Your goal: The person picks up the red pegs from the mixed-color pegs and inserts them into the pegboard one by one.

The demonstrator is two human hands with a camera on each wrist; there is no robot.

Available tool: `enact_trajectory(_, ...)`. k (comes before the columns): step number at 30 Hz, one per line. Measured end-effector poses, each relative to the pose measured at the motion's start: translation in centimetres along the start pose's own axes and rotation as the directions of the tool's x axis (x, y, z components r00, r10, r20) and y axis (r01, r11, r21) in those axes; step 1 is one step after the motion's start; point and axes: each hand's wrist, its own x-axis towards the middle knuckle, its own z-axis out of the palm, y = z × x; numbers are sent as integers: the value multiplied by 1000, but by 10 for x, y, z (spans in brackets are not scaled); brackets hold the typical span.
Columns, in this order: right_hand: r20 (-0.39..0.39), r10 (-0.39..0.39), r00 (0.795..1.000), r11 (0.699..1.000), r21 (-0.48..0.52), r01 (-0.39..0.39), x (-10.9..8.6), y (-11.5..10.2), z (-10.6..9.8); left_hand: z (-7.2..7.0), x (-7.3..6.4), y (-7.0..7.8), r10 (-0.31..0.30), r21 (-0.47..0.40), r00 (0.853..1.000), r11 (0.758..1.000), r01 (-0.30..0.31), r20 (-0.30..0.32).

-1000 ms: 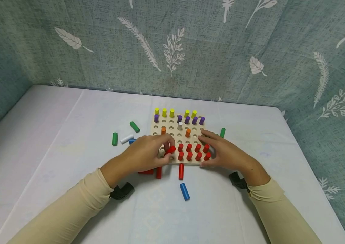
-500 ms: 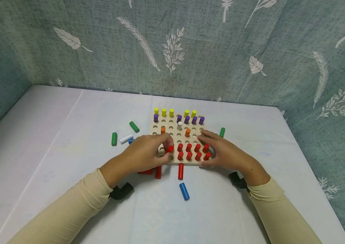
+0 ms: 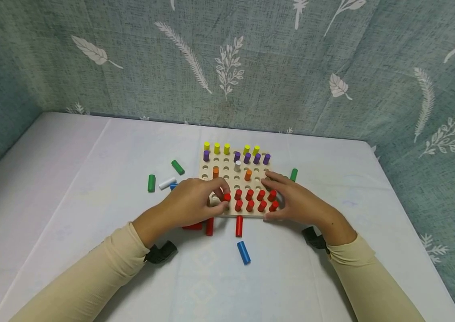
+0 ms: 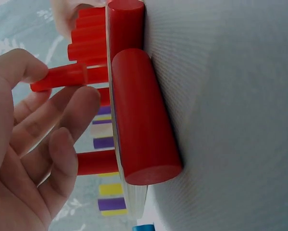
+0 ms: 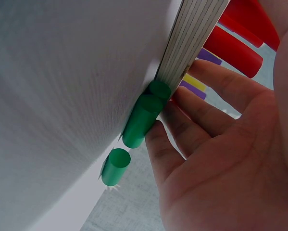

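In the head view my left hand (image 3: pixel 191 201) pinches a red peg (image 3: pixel 227 197) between thumb and fingertips, above the front left of the wooden pegboard (image 3: pixel 227 214). The left wrist view shows this held red peg (image 4: pixel 59 78) close to other red pegs standing in the board; whether its lower end is in a hole is hidden. My right hand (image 3: pixel 297 201) rests against the board's right side with fingers extended, its thumb near the front corner. Several red pegs (image 3: pixel 249 194) stand in two front rows beside that hand.
Yellow pegs (image 3: pixel 216 148) and purple pegs (image 3: pixel 247 158) fill parts of the back rows. Loose on the table lie a blue peg (image 3: pixel 243 252), red pegs (image 3: pixel 239 226) before the board, green pegs (image 3: pixel 177 167) and a white peg (image 3: pixel 167 183).
The red peg in my left hand has turned from tilted to nearly upright, with small finger movements. My right hand has stayed in place at the board.
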Motion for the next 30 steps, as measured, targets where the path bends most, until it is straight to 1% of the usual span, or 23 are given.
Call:
enact_trajectory(6,0,4,1000,1000,1,-4,0,0,0,0,0,1,-10,7,1000,1000,9,17)
enact_trajectory(19,-4,7,1000,1000,2,-7,-1,1,-1,0,2,1,-4,29,999,1000,3,34)
enact_trajectory(30,-1,-8,1000,1000,7,8,-1,1,0,1,1,0,-18,33,999,999,16,42)
